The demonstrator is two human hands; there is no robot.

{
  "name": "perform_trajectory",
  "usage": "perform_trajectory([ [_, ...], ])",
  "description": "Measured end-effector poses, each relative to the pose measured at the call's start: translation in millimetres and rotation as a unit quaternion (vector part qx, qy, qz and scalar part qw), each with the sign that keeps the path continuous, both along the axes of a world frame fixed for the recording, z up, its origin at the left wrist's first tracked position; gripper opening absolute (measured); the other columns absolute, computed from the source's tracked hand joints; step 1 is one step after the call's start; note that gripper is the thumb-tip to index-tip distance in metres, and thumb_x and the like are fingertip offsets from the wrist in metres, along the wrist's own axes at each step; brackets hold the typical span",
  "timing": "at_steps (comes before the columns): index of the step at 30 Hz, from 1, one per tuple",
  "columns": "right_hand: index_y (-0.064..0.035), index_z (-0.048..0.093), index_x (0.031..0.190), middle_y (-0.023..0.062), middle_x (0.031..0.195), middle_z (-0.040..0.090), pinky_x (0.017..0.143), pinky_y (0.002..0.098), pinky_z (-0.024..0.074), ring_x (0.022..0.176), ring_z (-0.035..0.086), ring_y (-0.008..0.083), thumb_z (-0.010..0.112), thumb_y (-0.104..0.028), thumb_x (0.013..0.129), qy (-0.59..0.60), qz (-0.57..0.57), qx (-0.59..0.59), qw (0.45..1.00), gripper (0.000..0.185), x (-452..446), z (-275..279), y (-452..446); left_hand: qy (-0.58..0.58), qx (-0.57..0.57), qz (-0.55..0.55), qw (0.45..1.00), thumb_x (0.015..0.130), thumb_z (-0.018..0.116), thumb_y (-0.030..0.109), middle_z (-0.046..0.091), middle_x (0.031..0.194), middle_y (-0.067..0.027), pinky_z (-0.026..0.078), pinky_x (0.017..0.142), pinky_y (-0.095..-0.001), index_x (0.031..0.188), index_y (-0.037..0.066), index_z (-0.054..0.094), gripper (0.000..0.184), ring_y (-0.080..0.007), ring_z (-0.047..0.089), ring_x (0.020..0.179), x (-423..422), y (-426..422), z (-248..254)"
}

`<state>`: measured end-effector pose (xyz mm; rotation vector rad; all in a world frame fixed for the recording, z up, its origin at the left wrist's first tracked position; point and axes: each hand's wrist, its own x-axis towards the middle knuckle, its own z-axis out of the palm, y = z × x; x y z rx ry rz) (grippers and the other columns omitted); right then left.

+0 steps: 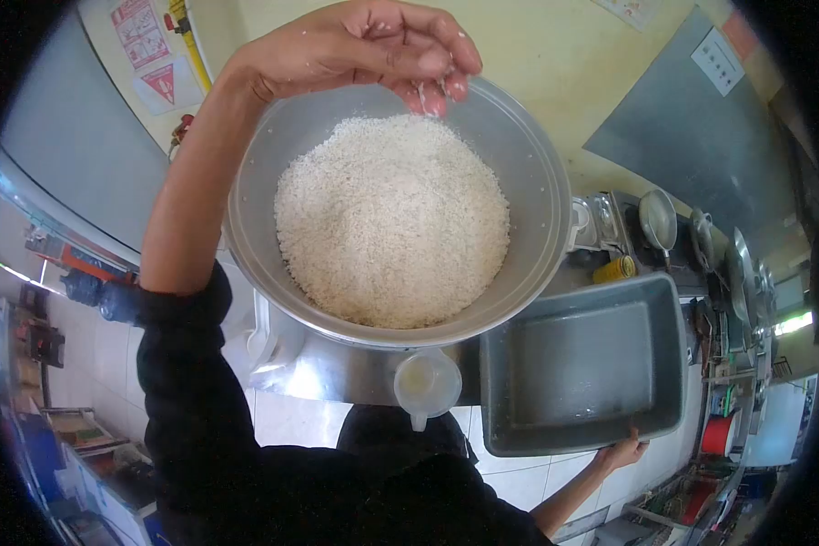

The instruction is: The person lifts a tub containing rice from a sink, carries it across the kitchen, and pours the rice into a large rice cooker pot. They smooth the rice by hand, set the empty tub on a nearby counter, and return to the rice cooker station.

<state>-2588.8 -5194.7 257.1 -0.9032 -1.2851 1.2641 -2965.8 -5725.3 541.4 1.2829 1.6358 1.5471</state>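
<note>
A wide metal pot (537,209) holds a large mound of white rice grains (391,218). Over its far rim hovers my left hand (391,55), fingers loosely curled and a little apart, with grains stuck to the fingertips and palm. My right hand (623,450) grips the near lower rim of a grey plastic tub (582,364), which is tilted toward me and has a wet-looking inside. Its fingers are partly hidden by the rim. Just below the pot is a translucent plastic measuring jug (428,382) with its spout toward me.
The pot stands on a shiny steel counter (309,369) against a yellow wall (537,55). To the right are a yellow can (614,269), a pan (657,218) and more cookware on a stove. A yellow pipe (191,41) runs up the wall at left. Shelves line both sides.
</note>
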Motion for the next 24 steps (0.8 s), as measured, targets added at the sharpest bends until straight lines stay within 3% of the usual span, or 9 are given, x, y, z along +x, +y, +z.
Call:
perform_trajectory([
  [3, 0.003, 0.054, 0.102, 0.0147, 0.091, 0.06, 0.065, 0.0364, 0.0508, 0.073, 0.059, 0.0243, 0.06, -0.004, 0.07, 0.012, 0.004, -0.006, 1.0, 0.033, -5, 9, -7, -0.009, 0.034, 0.008, 0.999, 0.089, 0.059, 0.023, 0.057, 0.112, -0.0104, 0.048, 0.083, -0.0279, 0.113, 0.0, 0.054, 0.034, -0.0148, 0.057, 0.1, -25, 5, -27],
  [5, -0.0003, 0.057, 0.1, 0.0097, 0.094, 0.061, 0.07, 0.0354, 0.0513, 0.077, 0.058, 0.0198, 0.057, 0.006, 0.071, -0.002, 0.036, -0.034, 0.999, 0.03, 4, 5, -1, -0.267, -0.006, 0.035, 0.963, 0.088, 0.057, 0.018, 0.053, 0.122, -0.0138, 0.046, 0.092, -0.0303, 0.122, 0.001, 0.048, 0.039, -0.0189, 0.052, 0.112, -47, 11, -106],
  [6, -0.0003, 0.057, 0.1, 0.0097, 0.094, 0.061, 0.07, 0.0354, 0.0513, 0.077, 0.058, 0.0198, 0.057, 0.006, 0.071, -0.003, 0.031, -0.036, 0.999, 0.03, 13, 5, -11, -0.269, -0.009, 0.03, 0.963, 0.088, 0.057, 0.018, 0.053, 0.122, -0.0138, 0.046, 0.092, -0.0303, 0.122, 0.001, 0.048, 0.039, -0.0189, 0.052, 0.112, -45, 12, -122],
  [10, 0.0007, 0.056, 0.101, 0.0093, 0.091, 0.059, 0.068, 0.0336, 0.0495, 0.076, 0.057, 0.0198, 0.055, 0.006, 0.072, 0.033, 0.013, -0.011, 0.999, 0.029, -2, 16, -12, 0.097, -0.328, 0.204, 0.917, 0.087, 0.057, 0.016, 0.055, 0.121, -0.0147, 0.053, 0.084, -0.0396, 0.12, 0.005, 0.053, 0.036, -0.0269, 0.059, 0.104, -56, 12, -131],
  [14, 0.0002, 0.054, 0.108, 0.0078, 0.091, 0.059, 0.068, 0.0335, 0.0474, 0.078, 0.056, 0.0198, 0.054, 0.007, 0.071, 0.015, 0.027, -0.004, 1.0, 0.038, 4, 13, 0, 0.136, -0.405, 0.124, 0.896, 0.086, 0.058, 0.02, 0.064, 0.098, -0.0165, 0.054, 0.067, -0.0408, 0.099, 0.001, 0.063, 0.023, -0.0258, 0.065, 0.081, -48, 11, -99],
  [16, -0.0002, 0.053, 0.11, 0.0079, 0.092, 0.059, 0.068, 0.0337, 0.0478, 0.079, 0.056, 0.0202, 0.054, 0.007, 0.07, 0.014, 0.006, -0.003, 1.0, 0.04, 6, 19, 0, 0.423, -0.439, 0.204, 0.766, 0.086, 0.056, 0.021, 0.063, 0.073, -0.0189, 0.047, 0.057, -0.0376, 0.078, -0.003, 0.063, 0.026, -0.0217, 0.059, 0.061, -27, 17, -78],
  [18, -0.0009, 0.053, 0.111, 0.008, 0.092, 0.059, 0.07, 0.034, 0.0488, 0.079, 0.057, 0.021, 0.054, 0.007, 0.071, 0.056, 0.05, -0.026, 0.997, 0.042, 2, 32, -13, 0.432, -0.265, 0.269, 0.819, 0.085, 0.054, 0.018, 0.051, 0.055, -0.0019, 0.034, 0.048, -0.0336, 0.059, -0.005, 0.044, 0.036, -0.0131, 0.039, 0.05, -31, 13, -78],
  [22, 0.0009, 0.053, 0.11, 0.0087, 0.093, 0.059, 0.071, 0.0326, 0.0486, 0.081, 0.058, 0.0204, 0.054, 0.006, 0.073, 0.017, 0.009, 0.014, 1.0, 0.037, 23, 36, -12, 0.332, -0.151, 0.309, 0.878, 0.088, 0.054, 0.018, 0.032, 0.053, 0.0063, 0.026, 0.045, -0.0237, 0.058, 0.006, 0.041, 0.035, -0.0031, 0.032, 0.052, 31, 10, -20],
  [24, 0.0033, 0.053, 0.108, 0.0113, 0.096, 0.06, 0.074, 0.0325, 0.0468, 0.082, 0.057, 0.021, 0.054, 0.01, 0.069, 0.008, -0.034, 0.036, 0.999, 0.039, 37, 39, -11, 0.082, -0.05, 0.334, 0.938, 0.09, 0.053, 0.018, 0.035, 0.05, 0.0062, 0.029, 0.044, -0.0202, 0.062, 0.009, 0.05, 0.03, -0.0025, 0.036, 0.049, 43, -22, -10],
])
